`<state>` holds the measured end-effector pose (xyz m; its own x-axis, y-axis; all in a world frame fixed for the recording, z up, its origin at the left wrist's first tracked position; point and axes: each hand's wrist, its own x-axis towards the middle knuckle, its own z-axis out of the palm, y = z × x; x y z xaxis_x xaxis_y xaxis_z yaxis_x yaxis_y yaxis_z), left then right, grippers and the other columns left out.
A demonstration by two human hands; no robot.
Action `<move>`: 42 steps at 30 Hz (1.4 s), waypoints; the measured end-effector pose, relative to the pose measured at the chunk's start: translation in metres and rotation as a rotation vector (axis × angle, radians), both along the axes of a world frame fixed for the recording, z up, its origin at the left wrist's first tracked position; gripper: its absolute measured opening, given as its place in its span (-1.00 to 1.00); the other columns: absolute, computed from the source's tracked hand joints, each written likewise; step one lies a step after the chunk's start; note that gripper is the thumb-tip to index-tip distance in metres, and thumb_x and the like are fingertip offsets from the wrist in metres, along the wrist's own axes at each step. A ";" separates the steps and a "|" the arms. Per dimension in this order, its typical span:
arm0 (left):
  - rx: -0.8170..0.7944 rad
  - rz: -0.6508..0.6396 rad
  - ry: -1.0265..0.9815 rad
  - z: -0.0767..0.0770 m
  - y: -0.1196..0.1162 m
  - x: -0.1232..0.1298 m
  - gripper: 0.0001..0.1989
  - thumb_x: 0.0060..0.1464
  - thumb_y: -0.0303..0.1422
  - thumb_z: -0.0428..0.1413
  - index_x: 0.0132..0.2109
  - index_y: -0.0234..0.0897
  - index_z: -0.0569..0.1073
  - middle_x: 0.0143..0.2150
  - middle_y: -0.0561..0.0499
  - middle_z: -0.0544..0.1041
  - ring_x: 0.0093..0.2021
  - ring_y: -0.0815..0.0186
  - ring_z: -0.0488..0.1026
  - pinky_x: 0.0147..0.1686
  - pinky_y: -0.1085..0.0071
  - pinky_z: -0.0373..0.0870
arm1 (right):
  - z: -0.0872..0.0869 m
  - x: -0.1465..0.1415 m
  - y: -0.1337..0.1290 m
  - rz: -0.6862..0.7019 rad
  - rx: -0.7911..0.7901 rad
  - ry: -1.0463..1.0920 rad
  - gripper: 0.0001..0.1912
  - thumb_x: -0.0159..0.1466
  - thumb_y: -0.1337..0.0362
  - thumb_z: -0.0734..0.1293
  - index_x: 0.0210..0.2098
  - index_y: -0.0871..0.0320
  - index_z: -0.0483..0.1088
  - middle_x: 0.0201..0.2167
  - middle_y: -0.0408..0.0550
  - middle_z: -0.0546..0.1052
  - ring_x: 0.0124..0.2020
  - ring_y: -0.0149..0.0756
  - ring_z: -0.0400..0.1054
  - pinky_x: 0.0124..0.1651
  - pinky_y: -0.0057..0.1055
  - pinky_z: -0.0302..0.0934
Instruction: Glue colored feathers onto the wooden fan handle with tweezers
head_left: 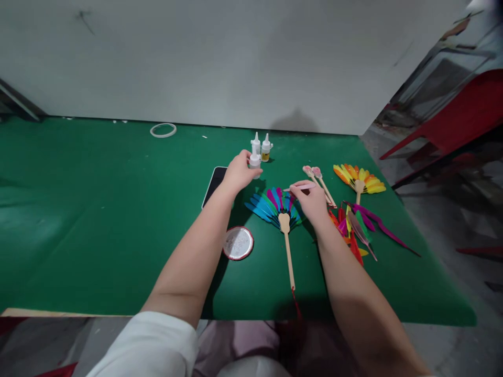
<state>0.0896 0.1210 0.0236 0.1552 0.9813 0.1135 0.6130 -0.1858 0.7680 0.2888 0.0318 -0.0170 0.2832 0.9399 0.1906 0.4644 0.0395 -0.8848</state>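
Note:
My left hand (pixel 241 172) has its fingers closed around a small white squeeze bottle (pixel 255 160) with a pointed nozzle, upright at the table. Two similar bottles, one with a yellow label (pixel 266 151), stand just behind it. In my right hand (pixel 310 200) is a slim pink tool (pixel 302 186) that looks like tweezers, its tip over the top of a feather fan. This fan (pixel 284 222) has blue, purple and green feathers and a pale wooden handle, with a red tassel at its lower end. My right hand covers part of its right side.
A round red-rimmed lid (pixel 238 243) and a dark-screened phone (pixel 214 184) lie near my left arm. To the right are wooden sticks with pink tops (pixel 319 175), a yellow-orange feather fan (pixel 359 182) and loose feathers (pixel 359 229). A white ring (pixel 163 134) lies toward the wall.

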 end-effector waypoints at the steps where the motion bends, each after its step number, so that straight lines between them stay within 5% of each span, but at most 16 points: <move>1: -0.003 0.004 0.075 -0.003 0.000 0.000 -0.67 -0.16 -0.38 0.23 -0.23 -0.27 0.28 -0.18 -0.10 0.50 -0.19 0.17 0.45 -0.20 0.26 0.32 | -0.001 -0.001 0.000 0.006 -0.006 -0.017 -0.78 0.10 0.13 0.33 -0.41 0.17 0.48 -0.49 -0.05 0.55 -0.41 -0.23 0.46 -0.33 -0.33 0.29; 6: -0.030 0.007 0.239 -0.005 0.000 -0.004 -0.65 -0.14 -0.36 0.22 -0.19 -0.26 0.29 -0.15 -0.14 0.49 -0.14 0.11 0.43 -0.18 0.23 0.31 | 0.000 -0.010 -0.001 0.039 -0.026 -0.076 -0.78 0.11 0.14 0.31 -0.42 0.16 0.49 -0.48 -0.05 0.57 -0.38 -0.24 0.47 -0.29 -0.35 0.27; 29: -0.113 -0.012 0.305 -0.006 0.000 -0.010 -0.52 -0.13 -0.28 0.22 -0.02 -0.25 0.32 -0.09 -0.18 0.50 -0.06 -0.03 0.43 -0.09 0.09 0.30 | 0.005 -0.017 -0.005 0.089 -0.074 -0.223 -0.81 0.15 0.16 0.29 -0.43 0.13 0.48 -0.45 -0.08 0.59 -0.36 -0.24 0.46 -0.29 -0.35 0.24; 35: -0.088 -0.051 0.283 0.010 -0.003 -0.017 0.01 -0.24 -0.24 0.31 0.31 -0.37 0.01 0.08 -0.38 0.37 0.05 -0.12 0.35 -0.01 0.05 0.26 | 0.004 -0.017 -0.008 0.145 -0.066 -0.257 -0.84 0.14 0.17 0.30 -0.37 0.09 0.47 -0.43 -0.10 0.58 -0.37 -0.25 0.45 -0.29 -0.35 0.25; 42: -0.021 -0.062 0.212 0.032 -0.012 -0.018 -0.07 -0.22 -0.26 0.31 0.28 -0.31 0.10 0.02 -0.30 0.39 -0.02 -0.06 0.37 0.00 0.04 0.25 | 0.006 -0.016 -0.012 0.172 -0.061 -0.218 -0.86 0.14 0.21 0.29 -0.36 0.09 0.47 -0.39 -0.09 0.58 -0.34 -0.25 0.47 -0.27 -0.34 0.28</move>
